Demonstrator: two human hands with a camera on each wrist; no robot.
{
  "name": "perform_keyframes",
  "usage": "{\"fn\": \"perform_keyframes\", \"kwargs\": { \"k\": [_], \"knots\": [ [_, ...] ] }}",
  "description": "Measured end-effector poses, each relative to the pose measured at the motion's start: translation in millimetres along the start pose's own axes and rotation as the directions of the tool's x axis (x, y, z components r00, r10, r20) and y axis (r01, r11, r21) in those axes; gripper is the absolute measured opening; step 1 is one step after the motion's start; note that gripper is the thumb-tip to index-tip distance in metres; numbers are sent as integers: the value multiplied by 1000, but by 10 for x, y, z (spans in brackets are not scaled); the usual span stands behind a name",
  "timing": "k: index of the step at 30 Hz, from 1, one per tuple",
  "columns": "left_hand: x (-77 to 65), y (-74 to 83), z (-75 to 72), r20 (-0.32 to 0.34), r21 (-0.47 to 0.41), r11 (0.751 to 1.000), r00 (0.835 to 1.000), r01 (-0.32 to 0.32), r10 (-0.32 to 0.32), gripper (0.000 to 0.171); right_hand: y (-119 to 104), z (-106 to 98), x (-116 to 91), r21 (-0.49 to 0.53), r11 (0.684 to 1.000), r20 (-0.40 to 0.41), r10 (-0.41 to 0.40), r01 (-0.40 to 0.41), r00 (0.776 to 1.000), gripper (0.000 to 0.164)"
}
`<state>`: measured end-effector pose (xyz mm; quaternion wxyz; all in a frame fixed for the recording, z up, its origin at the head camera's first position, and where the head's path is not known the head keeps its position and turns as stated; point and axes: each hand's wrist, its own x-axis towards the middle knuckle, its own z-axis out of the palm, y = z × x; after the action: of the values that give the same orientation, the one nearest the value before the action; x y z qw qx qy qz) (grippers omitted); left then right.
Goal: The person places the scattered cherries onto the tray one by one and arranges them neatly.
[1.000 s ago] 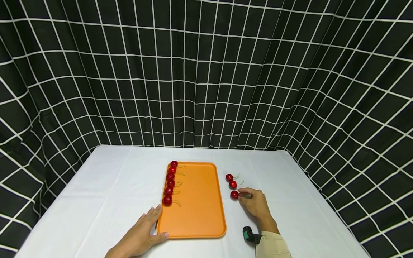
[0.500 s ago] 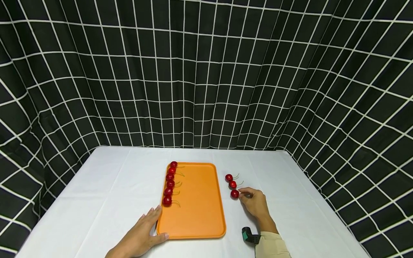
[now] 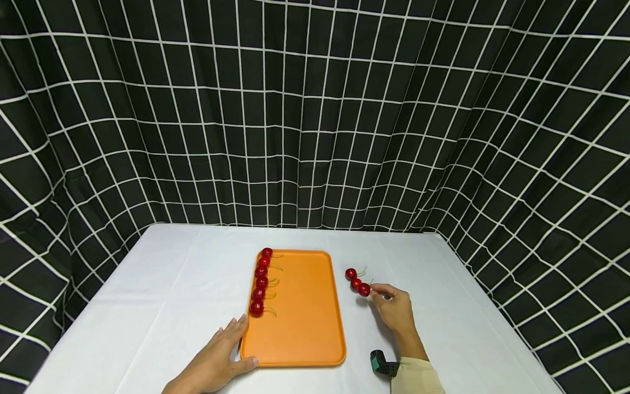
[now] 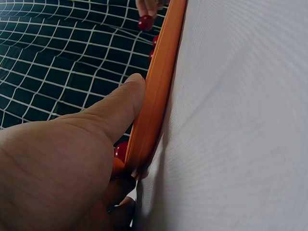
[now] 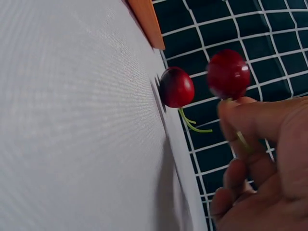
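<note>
My right hand (image 3: 396, 313) pinches a dark red cherry (image 3: 363, 289) at its green stem between thumb and forefinger. The right wrist view shows this cherry (image 5: 228, 74) raised above the white cloth. Two more cherries lie just beyond it; the farther one (image 3: 350, 274) shows its stem, while the nearer (image 3: 356, 284) is partly covered by the held one. My left hand (image 3: 213, 358) rests at the near left corner of an orange tray (image 3: 300, 334), fingers straight along its side and thumb on the front rim. Several cherries (image 3: 257, 308) line the tray's left edge, stems pointing right.
A white cloth (image 3: 147, 312) covers the table under the tray. Black curtains (image 3: 305, 137) with a white grid stand behind and on both sides. A dark strap device (image 3: 383, 363) sits at the right wrist.
My right hand has lifted the nearest cherry of the right group off the cloth by its stem and moved slightly away from me. The left hand and tray stay put.
</note>
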<state>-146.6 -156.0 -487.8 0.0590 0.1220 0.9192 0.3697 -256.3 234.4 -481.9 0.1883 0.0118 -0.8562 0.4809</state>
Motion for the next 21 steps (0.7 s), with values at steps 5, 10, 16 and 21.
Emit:
{"fn": "perform_keyframes", "kwargs": {
  "k": [5,10,16,21],
  "knots": [
    [1,-9,17,11,-12,1000,1000,12,-12,99,-96,-61,7,9,999,-6,44,-44,999,12],
    [-2,-10,13,12,-10,1000,1000,6,-6,99,-258,-121,-2,17,999,-40,38,-38,998,10],
    [-1,-13,0,1,-1,1000,1000,-2,2,99,-538,-162,-17,61,997,-97,-41,48,994,9],
    [-3,-19,7,8,-19,1000,1000,0,1,98,-764,-126,-65,91,986,-107,-128,138,986,9]
  ]
}}
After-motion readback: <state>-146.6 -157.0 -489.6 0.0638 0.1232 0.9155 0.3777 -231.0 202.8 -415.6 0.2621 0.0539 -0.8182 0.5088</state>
